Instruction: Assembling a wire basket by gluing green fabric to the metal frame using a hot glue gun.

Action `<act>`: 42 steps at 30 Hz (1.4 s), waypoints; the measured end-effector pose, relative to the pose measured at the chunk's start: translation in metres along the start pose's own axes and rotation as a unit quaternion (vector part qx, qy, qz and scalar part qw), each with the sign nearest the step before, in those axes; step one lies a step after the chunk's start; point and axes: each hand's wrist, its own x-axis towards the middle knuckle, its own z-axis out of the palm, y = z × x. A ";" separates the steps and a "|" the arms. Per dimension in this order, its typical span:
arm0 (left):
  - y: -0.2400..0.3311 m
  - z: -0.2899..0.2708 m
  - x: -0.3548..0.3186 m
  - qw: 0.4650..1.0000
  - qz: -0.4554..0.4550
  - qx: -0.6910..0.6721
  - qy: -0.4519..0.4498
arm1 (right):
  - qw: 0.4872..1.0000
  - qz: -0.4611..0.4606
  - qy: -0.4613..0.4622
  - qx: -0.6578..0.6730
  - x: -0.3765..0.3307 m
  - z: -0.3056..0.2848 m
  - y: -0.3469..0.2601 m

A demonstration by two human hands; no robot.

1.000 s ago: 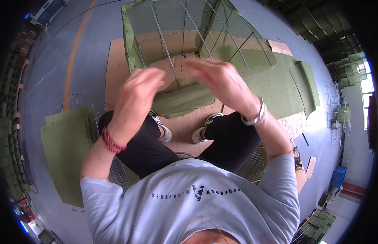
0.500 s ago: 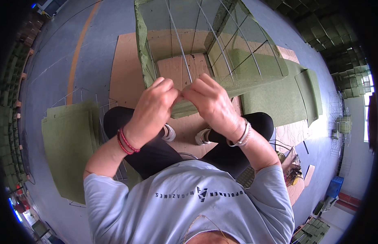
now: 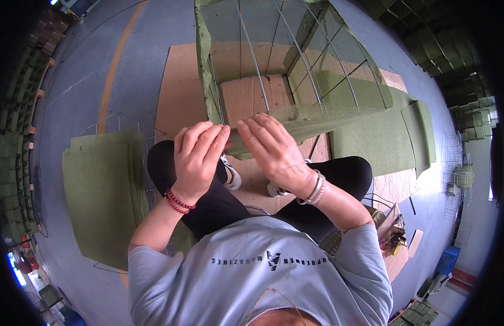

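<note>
In front of me stands a wire-frame cage [image 3: 262,81] wrapped in green mesh [image 3: 311,124], its open side facing up. At its near left corner is my left hand [image 3: 196,157], fingers held side by side and stretched toward the mesh edge, with the thumb tip showing below them. My right hand [image 3: 274,155] lies just right of it, fingers extended over the near edge of the mesh. A small gap separates the two hands. Neither visibly grips anything; the undersides of both hands are hidden.
Cardboard sheets [image 3: 176,89] lie beneath the cage. Folded green mesh [image 3: 371,130] spreads to the right. A stack of green mesh sheets [image 3: 102,195] rests on a wire frame at the left. A bag of small items [image 3: 390,231] sits by my right knee, and a blue crate [image 3: 449,255] stands farther right.
My hands, pinched together at the mesh edge before, have loosened and moved apart, and their fingers have straightened. The whole view has shifted slightly.
</note>
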 end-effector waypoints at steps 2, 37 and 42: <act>-0.003 0.003 0.007 0.999 -0.005 -0.036 -0.017 | 1.000 0.017 -0.016 -0.009 0.000 0.008 0.000; 0.019 0.017 0.049 0.988 -0.020 -0.129 -0.089 | 0.986 0.107 -0.068 0.109 -0.001 -0.070 0.071; 0.038 0.044 0.048 0.989 0.006 -0.143 -0.043 | 0.995 0.090 -0.023 0.037 -0.024 -0.042 0.051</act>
